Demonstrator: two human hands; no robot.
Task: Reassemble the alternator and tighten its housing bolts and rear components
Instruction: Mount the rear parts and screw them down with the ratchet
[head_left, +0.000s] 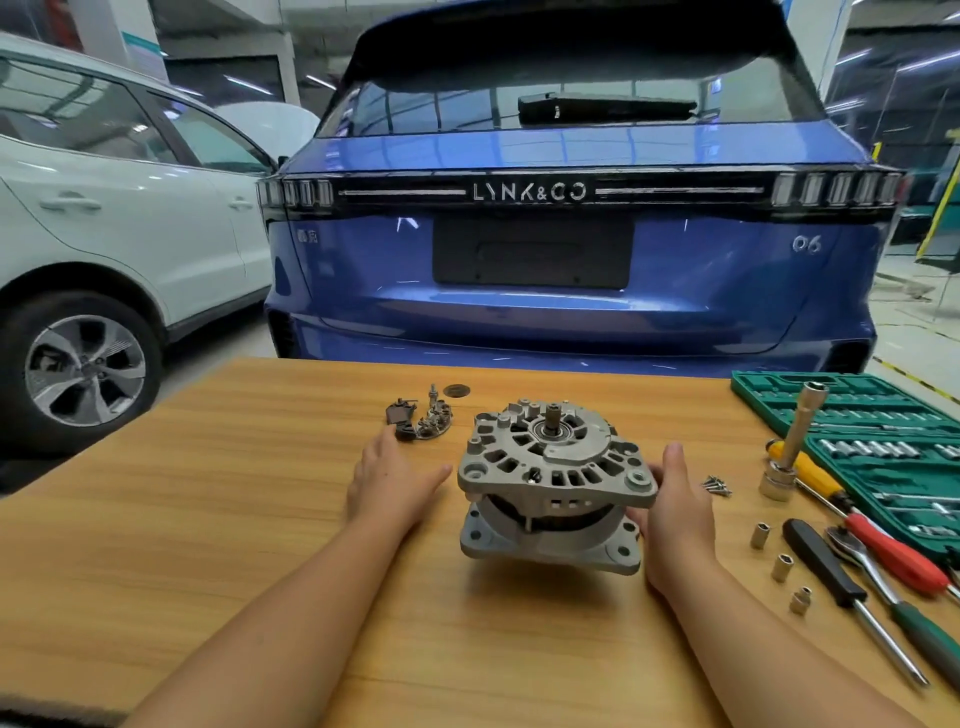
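Note:
The grey alternator (550, 483) stands on the wooden table (208, 519), shaft end up, with its upper housing sitting a little askew over the lower one. My right hand (675, 509) holds its right side, thumb up by a housing ear and fingers curled behind. My left hand (392, 483) lies flat just left of it, fingers straight, tips a short gap from the housing. Loose rear components (421, 418) and a dark round cap (456, 391) lie behind my left hand. A small pile of bolts (717, 486) sits right of my right hand.
A green socket set case (852, 441) lies open at the right edge. In front of it are a ratchet with extension (789, 447), screwdrivers (852, 587) and three loose sockets (779, 566). A blue car (571, 260) stands beyond the table, a white car (104, 234) on the left.

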